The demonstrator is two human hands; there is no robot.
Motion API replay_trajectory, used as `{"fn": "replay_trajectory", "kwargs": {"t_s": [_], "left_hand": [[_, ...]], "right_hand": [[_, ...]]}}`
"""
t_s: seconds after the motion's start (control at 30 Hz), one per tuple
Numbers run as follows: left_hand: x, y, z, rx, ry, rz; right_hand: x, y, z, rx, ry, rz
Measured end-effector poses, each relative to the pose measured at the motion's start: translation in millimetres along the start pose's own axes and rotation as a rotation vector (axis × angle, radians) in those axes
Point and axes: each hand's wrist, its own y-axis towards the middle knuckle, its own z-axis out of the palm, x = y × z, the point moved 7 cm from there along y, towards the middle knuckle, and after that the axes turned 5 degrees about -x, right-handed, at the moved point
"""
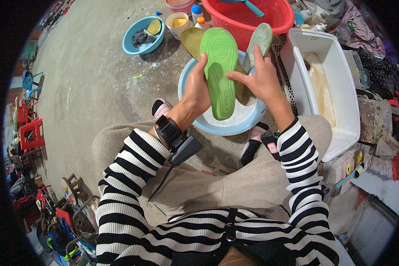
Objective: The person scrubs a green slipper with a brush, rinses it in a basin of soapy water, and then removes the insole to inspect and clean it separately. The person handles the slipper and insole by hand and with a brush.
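Note:
My left hand grips the edge of a bright green shoe insole, its ribbed heel end up. A yellowish insole shows behind it on the left; whether my left hand also holds this one I cannot tell. In my right hand is a pale grey-green insole, fingers over its face, and the thumb reaches to the green insole's right edge. Another dull insole hangs between the hands, partly hidden. Below them stands a light blue basin with whitish, cloudy liquid.
A small blue bowl holds a dark scrubber and a yellow piece. Near it stand a white tub, bottles and a large red basin with a teal-handled tool. A stained white sink is at my right. Stools stand far left.

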Motion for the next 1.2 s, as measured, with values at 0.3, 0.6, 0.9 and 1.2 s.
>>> {"fn": "replay_trajectory", "kwargs": {"t_s": [0.3,0.6,0.9,1.2], "left_hand": [[5,1,-10,-0.065,0.0,-0.056],[9,8,-19,-0.075,0.01,-0.072],[10,4,-19,-0.135,0.032,-0.091],[8,5,-20,-0.13,-0.012,-0.102]], "right_hand": [[-6,3,-1,0.098,0.121,0.112],[-2,3,-3,0.083,0.054,0.082],[-1,2,-6,0.045,0.029,0.004],[1,2,-7,0.125,0.047,0.076]]}}
